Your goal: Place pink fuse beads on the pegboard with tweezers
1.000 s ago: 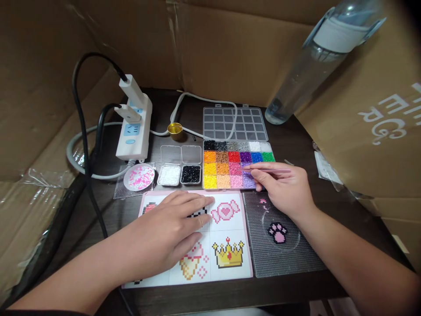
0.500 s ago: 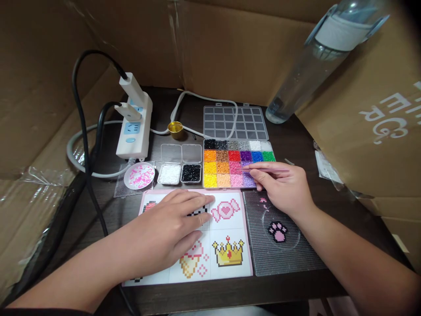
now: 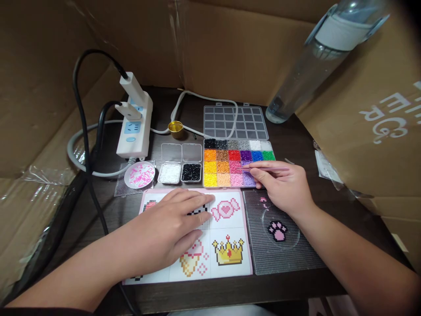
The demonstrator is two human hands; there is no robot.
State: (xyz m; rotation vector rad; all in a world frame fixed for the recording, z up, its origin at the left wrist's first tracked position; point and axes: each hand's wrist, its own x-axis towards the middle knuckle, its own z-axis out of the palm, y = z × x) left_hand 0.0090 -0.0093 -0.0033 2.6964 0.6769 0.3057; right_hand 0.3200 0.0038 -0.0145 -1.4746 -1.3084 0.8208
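My right hand (image 3: 283,184) grips pink tweezers (image 3: 271,169), their tips over the pink compartments of a sorted bead box (image 3: 210,167). Below that hand lies a clear pegboard (image 3: 283,261) bearing a black-and-pink paw of beads (image 3: 278,231) and a few loose-looking pink beads (image 3: 263,200) near its top. My left hand (image 3: 177,224) rests flat, fingers spread, on a pattern sheet (image 3: 230,274). Pixel pictures of a pink candy (image 3: 226,209), a crown (image 3: 229,252) and an ice cream cone show on the sheet; the hand covers part of it.
Two small lidded boxes hold white beads (image 3: 169,174) and black beads (image 3: 191,173). Left of them is a dish of pink and white beads (image 3: 140,175). A gold cup (image 3: 176,129), a power strip (image 3: 133,136) with cables and a water bottle (image 3: 302,74) stand behind, within cardboard walls.
Almost nothing differs. The right hand and tweezers stay over the pink compartments, and the left hand keeps its place on the sheet.
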